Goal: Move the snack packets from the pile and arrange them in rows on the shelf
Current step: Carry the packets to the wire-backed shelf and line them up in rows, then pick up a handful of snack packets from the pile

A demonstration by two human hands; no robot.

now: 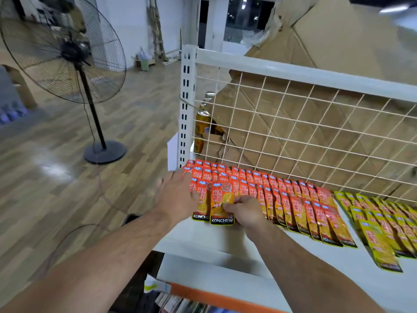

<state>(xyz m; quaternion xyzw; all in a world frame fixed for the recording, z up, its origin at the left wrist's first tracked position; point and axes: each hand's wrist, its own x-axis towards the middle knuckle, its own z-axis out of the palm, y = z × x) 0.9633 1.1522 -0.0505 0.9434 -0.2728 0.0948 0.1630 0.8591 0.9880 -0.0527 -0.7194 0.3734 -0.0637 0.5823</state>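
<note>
Left hand point(178, 195) lies spread flat; right hand point(246, 213) pinches a packet point(217, 198).

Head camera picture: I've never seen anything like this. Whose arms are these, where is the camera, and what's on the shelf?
There is no machine here. A person wears the camera on the head, so you look down along their own arms. Each bare hand is a grip. The right grip pinches one orange packet at the near left end of the white shelf. The left grip lies open, fingers straight, against the left edge of the rows of orange packets. Further right lie yellow-green packets. A wire grid backs the shelf, with cardboard behind it. A standing fan is on the floor to the left.
</note>
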